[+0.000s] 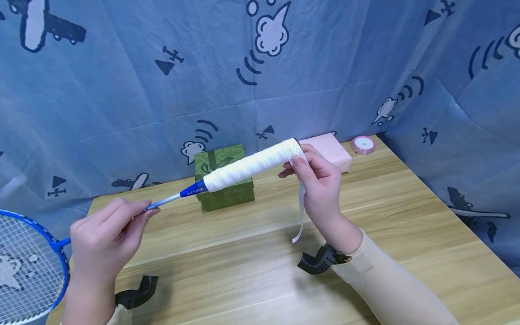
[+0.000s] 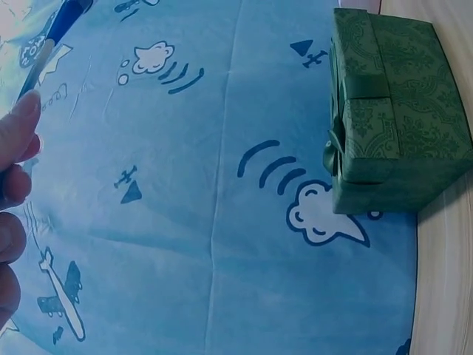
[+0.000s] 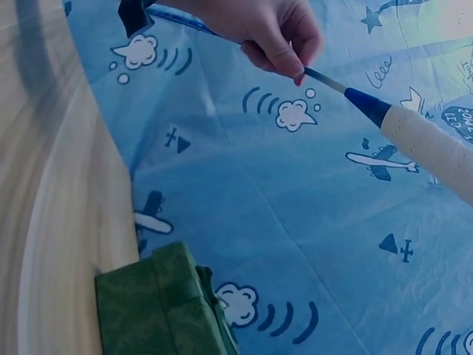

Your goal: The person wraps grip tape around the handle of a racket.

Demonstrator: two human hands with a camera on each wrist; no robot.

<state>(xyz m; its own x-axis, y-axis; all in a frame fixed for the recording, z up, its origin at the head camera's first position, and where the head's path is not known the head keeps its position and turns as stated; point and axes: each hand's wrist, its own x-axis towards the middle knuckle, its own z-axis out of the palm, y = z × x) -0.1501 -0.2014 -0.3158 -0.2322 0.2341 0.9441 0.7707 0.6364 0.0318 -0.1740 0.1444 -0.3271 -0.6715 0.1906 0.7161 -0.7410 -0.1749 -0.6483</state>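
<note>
A badminton racket is held up over the table, its white-wrapped handle (image 1: 252,168) pointing up to the right and its blue-framed, strung head (image 1: 32,266) at the lower left. My left hand (image 1: 107,237) pinches the thin shaft (image 1: 167,199) between thumb and fingers; the right wrist view shows this hand (image 3: 277,33) too. At the butt end, my right hand (image 1: 321,180) pinches the white grip tape with the thumb on its near side. A loose strip of tape (image 1: 301,212) hangs below that hand. In the left wrist view only fingertips of my left hand (image 2: 13,170) show.
Behind the handle stands a green gift box (image 1: 227,198) with a bow. A pink box (image 1: 331,151) and a pink ribbon roll (image 1: 363,144) lie at the wooden table's (image 1: 406,216) back right. Blue patterned cloth (image 1: 134,90) hangs behind and to the right.
</note>
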